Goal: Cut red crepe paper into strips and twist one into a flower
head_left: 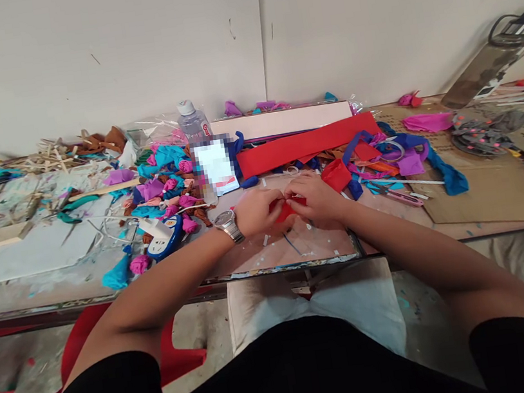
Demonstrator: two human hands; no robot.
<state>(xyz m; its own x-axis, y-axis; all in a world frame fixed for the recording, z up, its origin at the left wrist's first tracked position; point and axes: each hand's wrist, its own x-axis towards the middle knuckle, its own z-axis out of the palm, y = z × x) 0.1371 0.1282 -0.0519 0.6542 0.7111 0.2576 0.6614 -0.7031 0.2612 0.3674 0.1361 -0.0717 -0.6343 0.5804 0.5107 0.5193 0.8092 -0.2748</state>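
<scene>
Both my hands meet at the table's front middle over a small piece of red paper [285, 209]. My left hand [258, 210], with a metal watch on its wrist, is closed on the piece from the left. My right hand [317, 200] pinches it from the right. A folded scrap of red paper [335, 174] lies just behind my right hand. Behind that stretches a long red paper strip [306, 143]. What the fingers do with the piece is hidden by the knuckles.
A heap of pink, blue and purple paper rosettes [163, 184] lies left of my hands beside a glue gun [163, 234], a bottle [193, 123] and a blurred phone. Blue and purple scraps [413, 159] lie to the right on cardboard [495, 190]. Wooden sticks [49, 156] sit far left.
</scene>
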